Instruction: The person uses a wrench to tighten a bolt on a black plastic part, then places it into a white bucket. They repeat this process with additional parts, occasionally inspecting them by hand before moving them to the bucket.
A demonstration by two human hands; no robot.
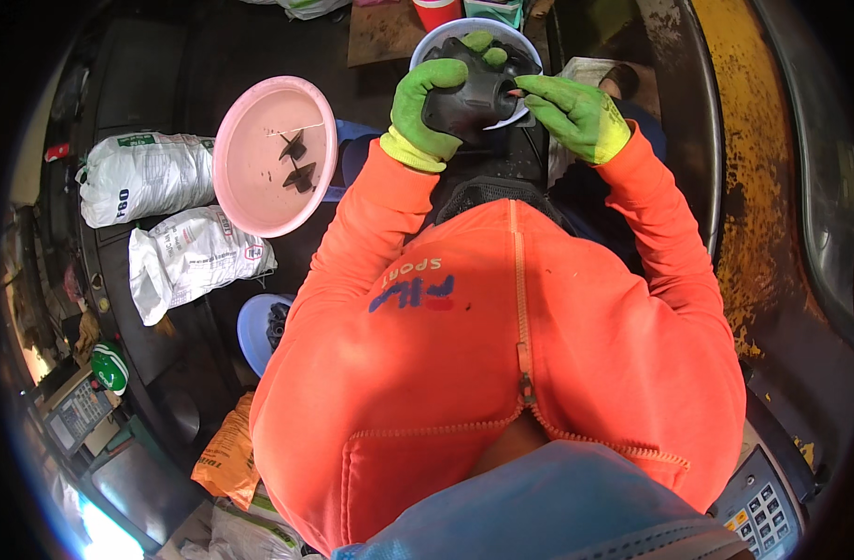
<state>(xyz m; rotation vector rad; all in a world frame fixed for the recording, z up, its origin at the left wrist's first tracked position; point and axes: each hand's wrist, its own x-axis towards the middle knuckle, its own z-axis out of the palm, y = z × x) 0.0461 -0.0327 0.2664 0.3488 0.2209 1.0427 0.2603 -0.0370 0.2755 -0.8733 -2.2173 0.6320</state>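
My left hand [422, 109], in a green glove with a yellow cuff, is wrapped around a black moulded part [469, 101]. The part looks hollow and rounded, with a round opening on its right side. Green glove fingertips also show at its far edge. My right hand [574, 114], gloved alike, is closed in a pinch at that opening. A small pinkish tip shows at its fingers, too small to make out. Both hands are over a pale blue-white basin [435, 38], with more black pieces behind the held part.
Left of my arms is a pink basin [238, 189] with two dark pieces in it. White sacks [147, 177] lie beyond it, near a blue basin [252, 329] and an orange bag [229, 448]. A yellow, worn machine frame [754, 112] runs along the right.
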